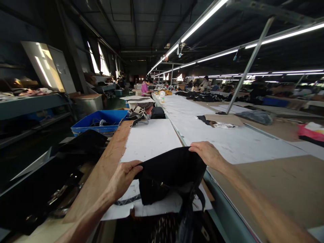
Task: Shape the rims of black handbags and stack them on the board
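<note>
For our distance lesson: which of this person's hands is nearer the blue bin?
Left. The left hand, on the black fabric, is right of the blue bin and nearer the camera; the right hand, at the fabric's other end, is farther right.

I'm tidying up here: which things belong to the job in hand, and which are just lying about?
In use: black piece, seemingly a bag, pinched by left hand and right hand; white paper beneath it.

Apparently just lying about: blue tub; pink bundle; crumpled plastic.

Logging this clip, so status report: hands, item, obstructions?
Left hand, right hand: each pinching black fabric piece along upper edge. White paper beneath. Blue bin ahead-left, clear of hands.
</note>
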The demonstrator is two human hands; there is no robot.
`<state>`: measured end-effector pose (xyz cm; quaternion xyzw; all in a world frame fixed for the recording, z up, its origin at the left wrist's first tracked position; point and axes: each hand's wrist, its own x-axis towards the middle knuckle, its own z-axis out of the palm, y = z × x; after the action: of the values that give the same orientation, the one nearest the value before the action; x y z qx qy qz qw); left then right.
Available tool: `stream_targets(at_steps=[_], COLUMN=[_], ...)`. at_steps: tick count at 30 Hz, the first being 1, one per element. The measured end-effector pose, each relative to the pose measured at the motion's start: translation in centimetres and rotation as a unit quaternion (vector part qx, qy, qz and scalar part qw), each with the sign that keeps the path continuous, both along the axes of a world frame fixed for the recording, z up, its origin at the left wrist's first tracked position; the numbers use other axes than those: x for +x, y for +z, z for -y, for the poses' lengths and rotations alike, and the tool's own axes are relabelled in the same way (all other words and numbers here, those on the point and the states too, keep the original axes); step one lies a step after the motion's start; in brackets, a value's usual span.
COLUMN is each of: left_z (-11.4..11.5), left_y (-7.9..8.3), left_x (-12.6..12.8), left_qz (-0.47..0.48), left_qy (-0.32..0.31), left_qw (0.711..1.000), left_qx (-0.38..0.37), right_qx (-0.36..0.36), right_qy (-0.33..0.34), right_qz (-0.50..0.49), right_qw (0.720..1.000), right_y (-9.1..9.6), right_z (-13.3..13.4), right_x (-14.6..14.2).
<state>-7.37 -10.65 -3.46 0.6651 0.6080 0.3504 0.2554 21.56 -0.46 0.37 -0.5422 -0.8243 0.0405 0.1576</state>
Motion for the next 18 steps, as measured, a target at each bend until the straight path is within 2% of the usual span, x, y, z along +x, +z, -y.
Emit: stream_targets(at_steps=[5, 7, 9, 12, 14, 16, 18], left_z=[-0.1, 0.3, 0.8, 1.3, 1.5, 1.4, 1.4], left_y=[-0.2, -0.1, -0.1, -0.1, 0.1, 0.4, 1.0], left_x=[-0.2, -0.1, 0.2, 1.0, 1.8, 2.8, 3.9], left_qz=[0.023, 0.021, 0.015, -0.005, -0.024, -0.051, -0.084], left_qy=[-0.024, -0.02, -0.007, 0.021, 0.027, 0.021, 0.004], left_qw=[0.999, 0.999, 1.0, 0.999, 0.997, 0.994, 0.99], left_qx=[0.01, 0.016, 0.022, 0.046, 0.073, 0.098, 0.115], right_qx=[-0.011, -0.025, -0.007, 0.099, 0.155, 0.152, 0.101], right_qy=[0.0, 0.01, 0.01, 0.021, 0.071, 0.128, 0.144], right_qz=[0.0, 0.004, 0.011, 0.043, 0.068, 0.092, 0.119], right_qw=[1.0, 1.0, 1.0, 0.994, 0.983, 0.976, 0.977], right_y=[-0.3, -0.3, -0.2, 0.6, 1.2, 1.7, 2.0], right_z=[0.0, 0.2, 0.8, 2.6, 4.1, 5.3, 5.9], right_x=[0.5, 0.7, 0.4, -1.3, -3.2, -5.2, -6.5])
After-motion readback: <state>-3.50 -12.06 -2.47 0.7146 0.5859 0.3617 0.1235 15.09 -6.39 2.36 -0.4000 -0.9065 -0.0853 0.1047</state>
